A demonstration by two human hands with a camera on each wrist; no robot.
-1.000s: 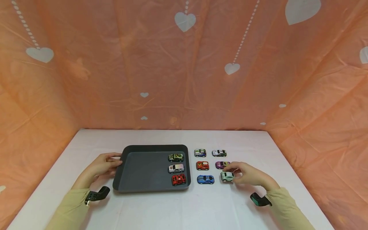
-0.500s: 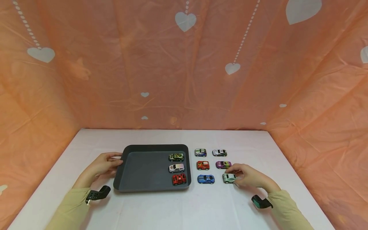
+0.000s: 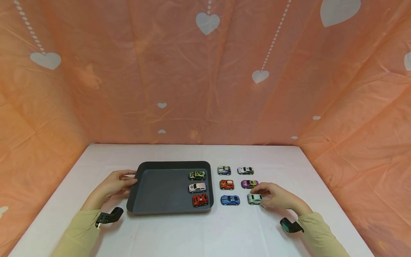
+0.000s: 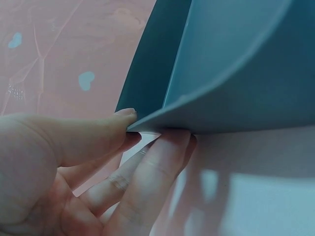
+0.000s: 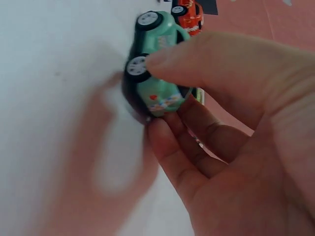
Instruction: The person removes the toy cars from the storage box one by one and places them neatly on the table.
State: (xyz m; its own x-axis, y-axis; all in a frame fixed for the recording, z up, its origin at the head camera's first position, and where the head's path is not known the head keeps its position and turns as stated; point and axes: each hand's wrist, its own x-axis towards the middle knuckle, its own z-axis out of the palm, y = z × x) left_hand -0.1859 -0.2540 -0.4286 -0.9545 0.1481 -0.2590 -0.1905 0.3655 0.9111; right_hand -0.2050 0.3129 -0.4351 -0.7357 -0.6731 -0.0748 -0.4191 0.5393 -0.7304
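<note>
Right hand: the right hand (image 3: 280, 198) holds the mint-green car (image 3: 254, 199) with the thumb on one side and curled fingers on the other, parted only by the car's width.
Left hand: the left hand (image 3: 110, 187) pinches the rim of the dark grey tray (image 3: 157, 191) at its 9 o'clock side, thumb above, fingertips underneath.
Mint-green car: at the tray's 3 o'clock, well apart from it; whether its wheels touch the white desk (image 3: 167, 235) is hard to tell.
In the way: the blue car (image 3: 230, 200) sits at the mint-green car's 9 o'clock, directly between it and the tray; the tray's raised wall lies beyond.
Close by: the purple car (image 3: 249, 184) is at the mint-green car's 11 o'clock, right by the fingertips.
Farther off: the red-and-yellow car (image 3: 227, 184) at its 10 o'clock; the silver car (image 3: 245, 170) past the purple one, towards 12; the green-and-white car (image 3: 224, 170) to the silver one's 9 o'clock.
In the tray: the camouflage car (image 3: 197, 175) at 2 o'clock from its middle, the white car (image 3: 197, 188) at 3, the red car (image 3: 200, 200) at 4.
Backdrop: orange sheeting (image 3: 144, 117) with pale hearts, at 12 o'clock behind the desk.
</note>
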